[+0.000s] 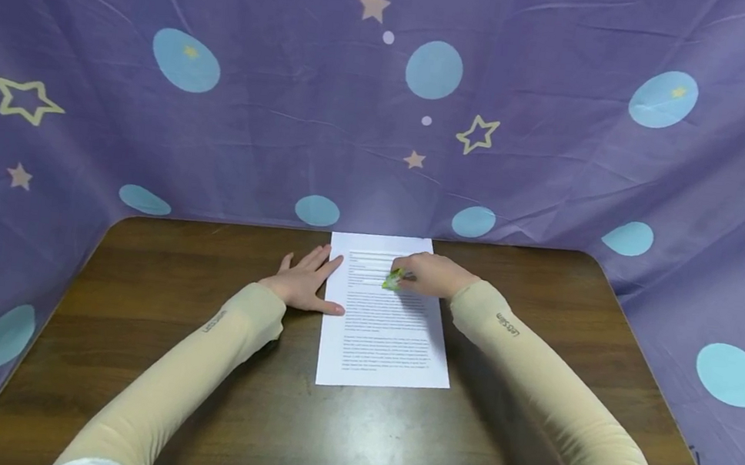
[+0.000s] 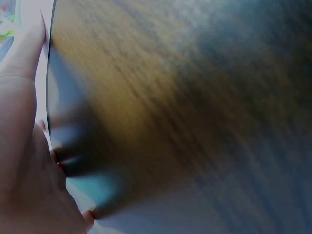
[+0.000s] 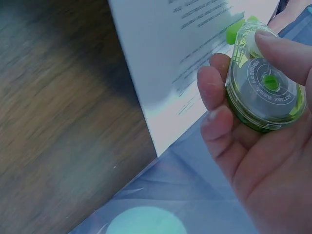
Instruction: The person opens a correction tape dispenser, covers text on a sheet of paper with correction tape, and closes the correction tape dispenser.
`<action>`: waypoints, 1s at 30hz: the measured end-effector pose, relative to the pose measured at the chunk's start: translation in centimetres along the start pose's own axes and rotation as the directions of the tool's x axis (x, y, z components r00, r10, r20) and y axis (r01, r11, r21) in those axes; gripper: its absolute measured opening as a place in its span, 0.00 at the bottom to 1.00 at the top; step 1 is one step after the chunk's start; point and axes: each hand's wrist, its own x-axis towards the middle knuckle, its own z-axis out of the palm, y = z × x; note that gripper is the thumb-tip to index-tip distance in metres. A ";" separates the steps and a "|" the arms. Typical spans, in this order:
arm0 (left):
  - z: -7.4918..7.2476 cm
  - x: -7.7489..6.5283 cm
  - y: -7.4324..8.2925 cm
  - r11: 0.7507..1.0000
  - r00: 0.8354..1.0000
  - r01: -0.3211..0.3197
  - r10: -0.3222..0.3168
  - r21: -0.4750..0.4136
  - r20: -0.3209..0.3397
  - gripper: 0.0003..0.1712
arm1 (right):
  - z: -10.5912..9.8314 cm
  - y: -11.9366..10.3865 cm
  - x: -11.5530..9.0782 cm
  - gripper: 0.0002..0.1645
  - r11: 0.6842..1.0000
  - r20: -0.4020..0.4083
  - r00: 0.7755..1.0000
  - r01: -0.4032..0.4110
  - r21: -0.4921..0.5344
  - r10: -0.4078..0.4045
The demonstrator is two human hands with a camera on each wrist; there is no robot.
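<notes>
A printed sheet of white paper lies on the brown wooden table, its far edge close to the back curtain. My right hand grips a green, see-through correction tape dispenser over the upper lines of print. In the right wrist view the thumb lies along one side of it and the fingers curl round the other. At the sheet's left edge my left hand rests flat with spread fingers, the thumb reaching onto the paper. The left wrist view shows only part of that hand.
The dark wooden table has rounded far corners and a bright glare patch near its front. A purple curtain with stars and blue dots surrounds it at the back and both sides.
</notes>
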 end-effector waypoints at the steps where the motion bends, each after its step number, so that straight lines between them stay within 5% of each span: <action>1: 0.0 0.0 0.0 1.000 1.000 -0.004 0.004 -0.003 -0.003 0.66 | 0.0 -0.1 0.1 0.06 1.000 -0.001 1.000 -0.001 -0.004 0.001; 14: -0.3 -0.5 0.2 1.000 1.000 -0.023 0.023 -0.019 -0.017 0.64 | 0.2 -1.2 1.1 0.03 1.000 -0.013 1.000 0.007 -0.009 -0.008; 30: -0.3 -0.2 -0.1 0.999 1.000 -0.023 0.023 -0.023 -0.004 0.66 | 0.2 -1.8 1.8 0.04 0.994 0.010 0.997 -0.079 -0.082 0.080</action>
